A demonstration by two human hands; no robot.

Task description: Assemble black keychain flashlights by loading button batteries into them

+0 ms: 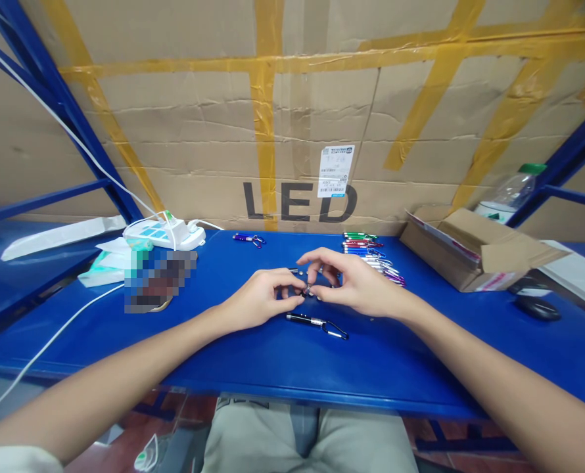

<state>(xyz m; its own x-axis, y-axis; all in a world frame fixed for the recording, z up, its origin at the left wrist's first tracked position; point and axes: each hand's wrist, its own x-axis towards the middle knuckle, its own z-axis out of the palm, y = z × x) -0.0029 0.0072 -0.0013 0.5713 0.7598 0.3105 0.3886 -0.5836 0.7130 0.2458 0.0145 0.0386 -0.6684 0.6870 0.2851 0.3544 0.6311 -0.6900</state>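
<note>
Left hand (pixel 265 297) and right hand (pixel 354 281) were held fingertip-close at small silvery parts (pixel 310 289); grip could not be told | black penlight (pixel 300 318) was laid nearside on blue table (pixel 198 364) | coloured penlights (pixel 360 243) were grouped beyond right hand

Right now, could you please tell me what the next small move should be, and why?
I'd probably steady the small parts with the left hand, since they sit between it and the right hand, where the hold is partly hidden by fingers.
</note>
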